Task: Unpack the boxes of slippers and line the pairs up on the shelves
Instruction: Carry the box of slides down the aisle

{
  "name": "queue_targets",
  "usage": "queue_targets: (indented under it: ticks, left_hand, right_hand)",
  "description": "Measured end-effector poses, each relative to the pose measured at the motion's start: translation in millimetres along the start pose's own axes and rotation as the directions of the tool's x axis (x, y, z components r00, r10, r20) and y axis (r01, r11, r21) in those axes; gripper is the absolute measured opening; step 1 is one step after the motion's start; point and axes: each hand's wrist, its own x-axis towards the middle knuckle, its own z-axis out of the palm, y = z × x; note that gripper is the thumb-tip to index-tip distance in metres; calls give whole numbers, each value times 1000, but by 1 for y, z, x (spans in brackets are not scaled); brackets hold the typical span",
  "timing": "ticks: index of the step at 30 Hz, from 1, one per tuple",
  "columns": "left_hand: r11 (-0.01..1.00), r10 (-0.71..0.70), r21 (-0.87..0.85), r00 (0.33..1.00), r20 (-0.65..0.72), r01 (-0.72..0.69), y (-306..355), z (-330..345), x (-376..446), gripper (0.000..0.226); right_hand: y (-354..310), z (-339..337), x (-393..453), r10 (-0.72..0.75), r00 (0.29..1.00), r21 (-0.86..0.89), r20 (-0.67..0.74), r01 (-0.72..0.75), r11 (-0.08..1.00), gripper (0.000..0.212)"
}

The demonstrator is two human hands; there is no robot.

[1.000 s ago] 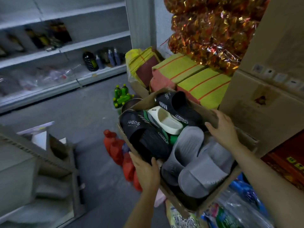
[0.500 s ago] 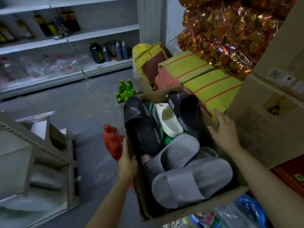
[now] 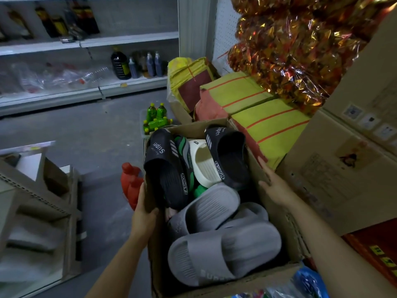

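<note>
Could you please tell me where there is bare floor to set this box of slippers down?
Bare grey floor lies between the white shelves and the green bottles. It is crowded by the red bottles and the yellow bundles beside the box.

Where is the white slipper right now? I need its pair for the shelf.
In the head view the white slipper lies in the far half of the cardboard box, wedged between the two black slippers, above the grey slippers.

You see an open cardboard box [image 3: 277, 214] crammed with jumbled grey slippers [image 3: 223, 252], black slippers [image 3: 169, 168] and a cream slipper [image 3: 204, 166].
</note>
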Motion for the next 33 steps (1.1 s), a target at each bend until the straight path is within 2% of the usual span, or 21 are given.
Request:
queue_targets:
  ticks: [4, 13, 18, 28, 33]
  left_hand:
    - [1000, -17, -21, 1000, -6, 17, -1, -2, 5, 104]
    - [993, -25, -112, 999, -20, 22, 11, -18, -2, 99]
    - [995, -10, -102, 999, -53, 4, 21, -39, -13, 90]
    - [1000, 16, 12, 986, -164, -14, 6, -130, -39, 98]
    - [999, 17, -40, 971, -240, -27, 4, -181, -61, 94]
  right_hand:
    - [-2, 2, 7, -28, 999, 19, 46, 27, 999, 82]
    - [-3, 14, -2, -24, 997, 159, -68, 34, 987, 81]
    - [-14, 28, -15, -22, 996, 247, -88, 43, 968, 82]
    - [-65, 75, -31, -165, 985, 332, -46, 171, 928, 83]
    - [-101, 107, -35, -219, 976, 353, 4, 204, 913, 86]
